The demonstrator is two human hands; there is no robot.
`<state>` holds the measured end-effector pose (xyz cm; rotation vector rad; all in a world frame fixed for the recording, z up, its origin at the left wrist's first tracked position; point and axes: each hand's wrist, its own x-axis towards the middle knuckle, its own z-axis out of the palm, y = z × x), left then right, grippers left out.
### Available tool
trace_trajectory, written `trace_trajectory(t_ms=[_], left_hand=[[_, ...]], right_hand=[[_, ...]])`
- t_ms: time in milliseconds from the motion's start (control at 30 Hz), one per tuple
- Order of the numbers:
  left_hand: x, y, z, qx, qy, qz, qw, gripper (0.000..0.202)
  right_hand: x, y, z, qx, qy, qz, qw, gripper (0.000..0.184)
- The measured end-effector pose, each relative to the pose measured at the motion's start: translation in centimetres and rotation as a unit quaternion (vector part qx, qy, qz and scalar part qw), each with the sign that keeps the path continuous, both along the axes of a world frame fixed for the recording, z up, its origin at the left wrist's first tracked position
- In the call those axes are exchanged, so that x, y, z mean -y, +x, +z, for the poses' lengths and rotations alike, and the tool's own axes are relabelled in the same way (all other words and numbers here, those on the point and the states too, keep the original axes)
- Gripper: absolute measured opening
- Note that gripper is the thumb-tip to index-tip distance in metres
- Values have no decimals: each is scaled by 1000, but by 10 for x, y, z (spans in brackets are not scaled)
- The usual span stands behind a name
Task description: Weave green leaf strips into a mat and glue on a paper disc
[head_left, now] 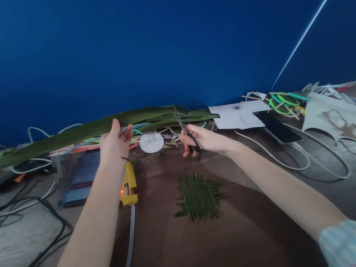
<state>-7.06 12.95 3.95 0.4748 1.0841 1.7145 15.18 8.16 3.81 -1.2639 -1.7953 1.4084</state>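
My right hand (194, 140) is wrapped round the dark handles of a pair of scissors (178, 118), whose blades point up in front of long green leaves. My left hand (115, 139) is at the long green leaf (72, 135), thumb raised and fingers apart; whether it touches the leaf I cannot tell. Below and between my hands, a small woven mat of green strips (199, 196) lies flat on the brown board, its strip ends sticking out unevenly. Beside my left forearm is a yellow glue gun (129, 185) with a small orange light lit.
A white round card (151, 142) lies at the back. To the right are a cut white sheet (239, 115), a phone (278, 127) with a white cable, green coils (282, 104) and a cut-out beige sheet (342, 117). Black cables (55, 213) and a dark flat box (81, 179) sit left.
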Motion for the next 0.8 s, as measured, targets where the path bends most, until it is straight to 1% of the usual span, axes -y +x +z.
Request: trace_trajectory(t_ms=[167, 367, 467, 633, 800], left_hand=[[0, -4, -2, 7, 10, 12, 1000, 21], [1, -7, 2, 20, 11, 23, 999, 21], [2, -2, 2, 29, -2, 5, 1000, 23], [6, 13, 0, 42, -34, -35, 998, 26], [8, 21, -4, 42, -38, -53, 997, 28]], right_hand=[[5, 1, 1, -28, 12, 19, 999, 38], [3, 5, 3, 3, 24, 29, 999, 39], [3, 1, 1, -2, 40, 18, 999, 37], [-1, -5, -4, -18, 69, -24, 997, 34], [-5, -6, -10, -38, 105, -45, 993, 32]])
